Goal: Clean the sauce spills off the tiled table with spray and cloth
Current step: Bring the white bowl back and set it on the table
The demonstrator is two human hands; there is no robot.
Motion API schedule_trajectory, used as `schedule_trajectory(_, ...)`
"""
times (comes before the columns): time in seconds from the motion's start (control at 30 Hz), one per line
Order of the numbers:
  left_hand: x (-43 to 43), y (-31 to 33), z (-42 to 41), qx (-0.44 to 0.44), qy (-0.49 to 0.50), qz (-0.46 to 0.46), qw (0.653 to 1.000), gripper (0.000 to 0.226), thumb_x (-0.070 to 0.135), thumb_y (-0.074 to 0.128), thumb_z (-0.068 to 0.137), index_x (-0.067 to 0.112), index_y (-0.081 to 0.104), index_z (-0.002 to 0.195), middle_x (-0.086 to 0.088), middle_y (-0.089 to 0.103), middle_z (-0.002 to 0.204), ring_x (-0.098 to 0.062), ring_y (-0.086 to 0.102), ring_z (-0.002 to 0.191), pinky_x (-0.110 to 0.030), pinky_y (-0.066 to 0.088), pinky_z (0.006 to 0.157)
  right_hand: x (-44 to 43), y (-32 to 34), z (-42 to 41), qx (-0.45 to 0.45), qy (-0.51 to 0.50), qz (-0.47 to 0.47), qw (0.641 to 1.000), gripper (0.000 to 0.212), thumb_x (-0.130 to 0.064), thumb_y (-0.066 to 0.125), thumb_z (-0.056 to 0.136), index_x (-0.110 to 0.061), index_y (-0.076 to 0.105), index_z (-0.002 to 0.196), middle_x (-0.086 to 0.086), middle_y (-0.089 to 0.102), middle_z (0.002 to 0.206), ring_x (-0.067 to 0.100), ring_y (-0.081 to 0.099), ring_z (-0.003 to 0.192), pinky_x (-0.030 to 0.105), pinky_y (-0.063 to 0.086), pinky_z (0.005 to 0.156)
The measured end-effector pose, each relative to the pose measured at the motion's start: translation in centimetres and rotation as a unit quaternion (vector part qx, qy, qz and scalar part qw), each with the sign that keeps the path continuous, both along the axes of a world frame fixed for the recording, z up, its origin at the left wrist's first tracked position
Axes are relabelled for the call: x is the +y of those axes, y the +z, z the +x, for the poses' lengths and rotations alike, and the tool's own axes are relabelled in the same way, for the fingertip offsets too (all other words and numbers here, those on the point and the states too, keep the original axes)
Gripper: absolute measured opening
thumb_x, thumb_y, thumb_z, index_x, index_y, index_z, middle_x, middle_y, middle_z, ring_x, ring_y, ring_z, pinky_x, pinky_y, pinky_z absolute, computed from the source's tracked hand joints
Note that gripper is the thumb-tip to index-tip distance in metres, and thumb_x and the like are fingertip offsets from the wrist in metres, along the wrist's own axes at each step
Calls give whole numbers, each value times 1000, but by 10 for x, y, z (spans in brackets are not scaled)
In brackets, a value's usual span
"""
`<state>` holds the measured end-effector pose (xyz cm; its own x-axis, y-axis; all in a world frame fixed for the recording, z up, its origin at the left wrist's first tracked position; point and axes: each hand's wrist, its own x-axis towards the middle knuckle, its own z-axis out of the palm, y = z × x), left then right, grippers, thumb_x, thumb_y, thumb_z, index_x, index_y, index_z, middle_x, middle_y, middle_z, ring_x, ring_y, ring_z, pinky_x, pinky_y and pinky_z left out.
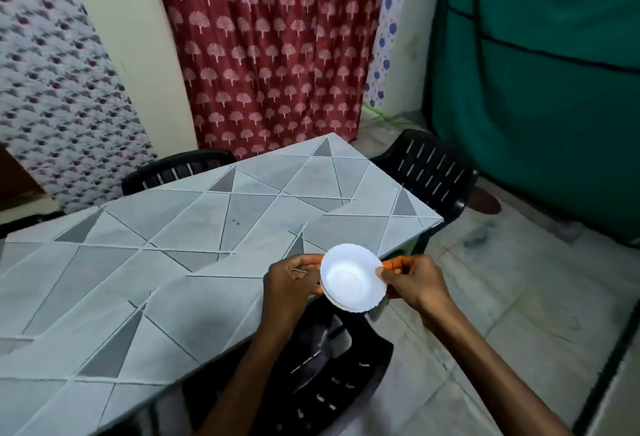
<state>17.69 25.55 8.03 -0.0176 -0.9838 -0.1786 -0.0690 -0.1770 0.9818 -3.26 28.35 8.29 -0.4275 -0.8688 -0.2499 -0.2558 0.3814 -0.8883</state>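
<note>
Both of my hands hold a small stack of white paper bowls (351,276) above the table's near right edge. My left hand (289,278) grips the stack's left rim. My right hand (412,280) pinches its right rim. Something orange shows at my fingertips on both sides of the bowls; I cannot tell what it is. The table (166,262) has a grey top with a pattern of triangular tiles. A few tiny dark specks (236,222) lie near its middle. No spray bottle or cloth is in view.
Black plastic chairs stand around the table: one right below my hands (329,373), one at the far right corner (429,172), one behind the far edge (176,169). A red patterned curtain (273,48) and a green sheet (540,82) hang behind. Pale tiled floor (519,297) lies to the right.
</note>
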Motion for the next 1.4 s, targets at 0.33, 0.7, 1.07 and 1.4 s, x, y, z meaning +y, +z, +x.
schedule_trajectory(0.33,-86,-27,-105,2,118,-15,993,23,-6,65,86,12,78,91,-2,77,80,-8,67,63,-23,56,55,-136,-23,-105,30,115,17,993,10,-14,80,80,-13,75,71,1,69,56,17,68,53,31,61,61)
schedule_trajectory(0.7,-193,-61,-192,-8,195,22,980,37,-11,56,85,18,78,89,2,77,82,-15,70,69,-30,60,61,-281,-45,-181,4,193,49,980,9,-6,78,84,0,74,90,17,73,87,27,71,73,34,63,62)
schedule_trajectory(1.07,-230,-98,-240,32,391,77,917,27,-10,61,84,9,79,93,-3,77,87,-16,72,76,-32,61,65,-393,-88,-188,34,385,84,918,13,-20,84,70,-16,72,67,13,74,74,30,73,67,51,63,68)
schedule_trajectory(1.4,-230,-114,-224,36,579,65,812,28,-9,65,83,15,78,85,-5,76,78,-21,71,70,-33,60,60,-444,-94,-108,13,569,93,817,12,-3,80,80,-11,71,79,12,73,85,26,71,78,43,64,70)
